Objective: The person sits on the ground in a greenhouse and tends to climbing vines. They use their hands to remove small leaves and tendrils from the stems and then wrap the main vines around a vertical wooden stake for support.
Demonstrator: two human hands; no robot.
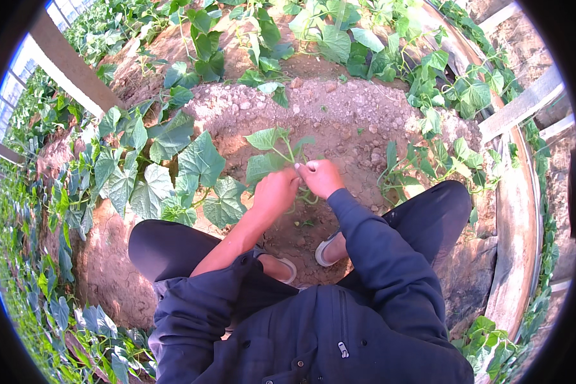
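Note:
A young cucumber-like vine [261,139] rises between my hands, with a few lobed leaves and a pale green stem. My left hand [277,188] is closed around the vine just below its upper leaves. Right beside it, my right hand [322,178] pinches the same stem between thumb and fingertips. The two hands meet at the fingertips, hiding the part of the stem they grip. Under them, thin curled green stems [308,197] hang near the soil.
Leafy vines [201,161] crowd the left, and another plant [420,165] grows at right near my knee. Across the bed runs a crumbly soil ridge [336,103]. A slanting post [72,67] stands at upper left; a long pale edging strip [516,230] borders the right.

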